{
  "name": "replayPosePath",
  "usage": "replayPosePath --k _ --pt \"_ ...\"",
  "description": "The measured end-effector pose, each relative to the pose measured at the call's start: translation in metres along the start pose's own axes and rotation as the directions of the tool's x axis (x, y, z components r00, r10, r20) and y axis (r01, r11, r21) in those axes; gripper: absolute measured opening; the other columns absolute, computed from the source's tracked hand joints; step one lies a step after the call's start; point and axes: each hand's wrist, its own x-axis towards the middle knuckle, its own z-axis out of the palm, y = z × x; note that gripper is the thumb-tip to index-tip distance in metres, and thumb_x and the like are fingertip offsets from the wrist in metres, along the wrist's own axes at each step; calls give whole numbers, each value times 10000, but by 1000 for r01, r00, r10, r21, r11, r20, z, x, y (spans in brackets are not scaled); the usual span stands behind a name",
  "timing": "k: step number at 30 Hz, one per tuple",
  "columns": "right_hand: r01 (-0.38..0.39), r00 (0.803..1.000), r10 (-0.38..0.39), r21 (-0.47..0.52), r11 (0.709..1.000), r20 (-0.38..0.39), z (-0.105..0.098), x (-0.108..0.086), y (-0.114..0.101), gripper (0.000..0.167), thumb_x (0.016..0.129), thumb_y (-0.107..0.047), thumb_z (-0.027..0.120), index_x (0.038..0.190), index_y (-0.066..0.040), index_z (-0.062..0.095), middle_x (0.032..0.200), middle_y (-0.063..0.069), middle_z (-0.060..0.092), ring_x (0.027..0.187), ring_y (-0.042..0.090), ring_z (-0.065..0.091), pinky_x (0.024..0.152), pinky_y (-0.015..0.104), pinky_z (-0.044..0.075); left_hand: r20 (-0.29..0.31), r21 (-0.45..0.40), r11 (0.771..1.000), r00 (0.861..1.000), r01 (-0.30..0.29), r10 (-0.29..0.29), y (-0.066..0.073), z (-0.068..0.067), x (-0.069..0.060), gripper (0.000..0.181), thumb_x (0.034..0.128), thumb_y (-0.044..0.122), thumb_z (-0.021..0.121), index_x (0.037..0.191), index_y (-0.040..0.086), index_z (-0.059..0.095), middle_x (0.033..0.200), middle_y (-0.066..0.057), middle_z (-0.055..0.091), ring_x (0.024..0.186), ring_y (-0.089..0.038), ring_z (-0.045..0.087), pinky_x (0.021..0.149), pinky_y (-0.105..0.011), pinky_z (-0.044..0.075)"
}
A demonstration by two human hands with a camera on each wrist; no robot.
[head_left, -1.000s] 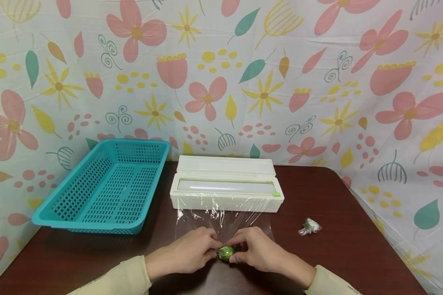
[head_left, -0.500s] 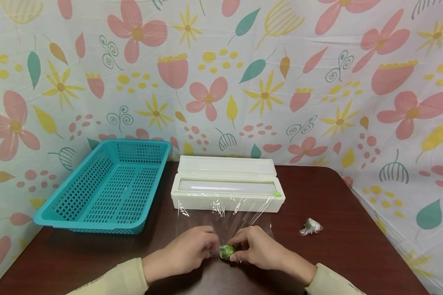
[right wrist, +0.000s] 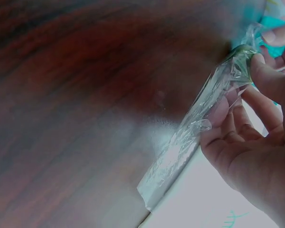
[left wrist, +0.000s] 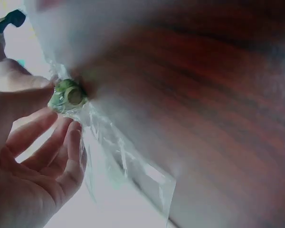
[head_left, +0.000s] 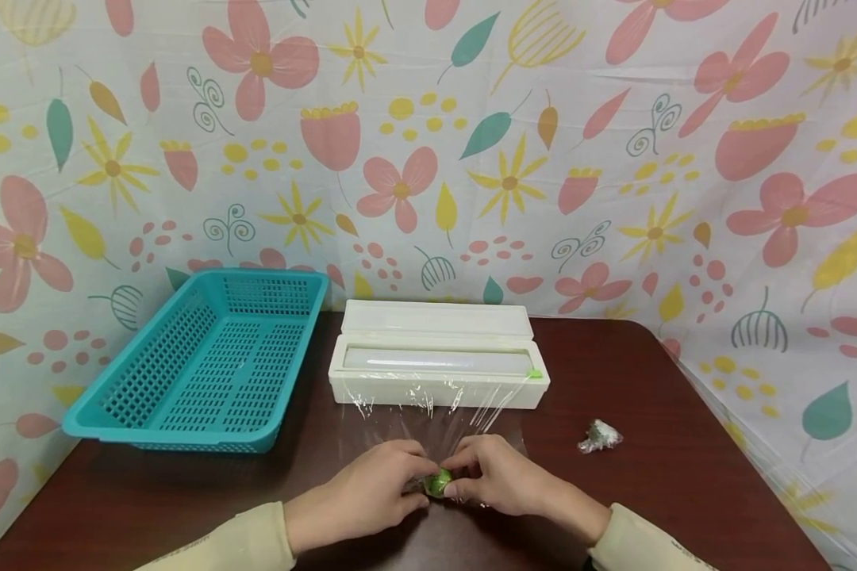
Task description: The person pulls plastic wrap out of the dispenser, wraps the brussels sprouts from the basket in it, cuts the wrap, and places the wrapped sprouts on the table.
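Note:
A small round green vegetable [head_left: 437,483], with a pale cut stem end in the left wrist view, lies wrapped in clear plastic wrap [right wrist: 178,147]. My right hand [head_left: 503,480] holds it from the right, thumb and forefinger pinching it. On its left side, my left hand [head_left: 367,488] pinches the gathered wrap, its thumb and forefinger close against the vegetable. The wrap stretches back to a roll [head_left: 439,362] in a white dispenser box [head_left: 439,391], whose lid is raised and which has a green slider at the right.
A teal perforated plastic basket [head_left: 274,396] stands on the left of the dark brown wooden table [head_left: 593,373]. A small wrapped bundle [head_left: 600,436] lies at the right. A floral cloth [head_left: 400,190] hangs behind the table.
My left hand drew slightly left with the twisted wrap, then came back close to the vegetable. My right hand has stayed nearly in place, holding it.

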Motion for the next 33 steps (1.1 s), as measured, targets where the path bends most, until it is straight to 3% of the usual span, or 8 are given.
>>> replayPosePath --k 7,11,19,25,29,33 --pt "10 1000 -10 -28 1000 -9 -1 -1 2 221 936 -197 825 1140 -112 824 1000 -101 724 924 75 660 803 272 543 -17 -31 999 1000 23 -24 1 8 9 200 805 136 925 957 159 797 843 133 671 763 34 588 668 -94 450" --pt "-15 997 14 -26 1000 -71 1 -3 1 182 911 -178 848 1088 -139 833 964 -115 740 887 62 658 777 281 541 -19 -40 998 998 54 -54 0 9 13 161 809 105 909 886 176 787 797 137 664 740 34 589 643 -102 449" --pt "-28 981 26 -11 1000 -194 6 -9 0 226 853 -77 878 1046 -173 813 929 -96 724 748 26 614 647 262 541 -20 -89 992 995 93 -95 -5 11 14 155 859 54 851 968 162 826 849 103 699 746 26 605 667 -109 474" --pt "-5 976 -14 -85 996 -219 10 -11 0 305 808 -87 916 1087 -141 805 964 -96 714 746 72 622 636 236 531 0 -77 992 994 105 -105 -7 9 17 131 874 50 845 983 120 831 822 108 679 720 12 571 645 -149 470" --pt "-15 975 -13 -123 992 -223 13 -9 0 346 798 -89 924 1122 -90 802 1007 -62 736 774 60 626 658 226 534 10 -78 991 994 111 -111 -8 7 17 119 890 50 833 992 112 836 820 111 674 742 20 568 664 -162 484" --pt "-30 978 -1 -145 989 -208 14 -5 -1 322 801 -83 921 1101 -102 806 991 -64 733 780 30 607 661 214 521 21 -52 993 995 102 -101 -11 7 19 109 910 66 815 978 148 838 800 123 645 761 0 576 678 -186 490"
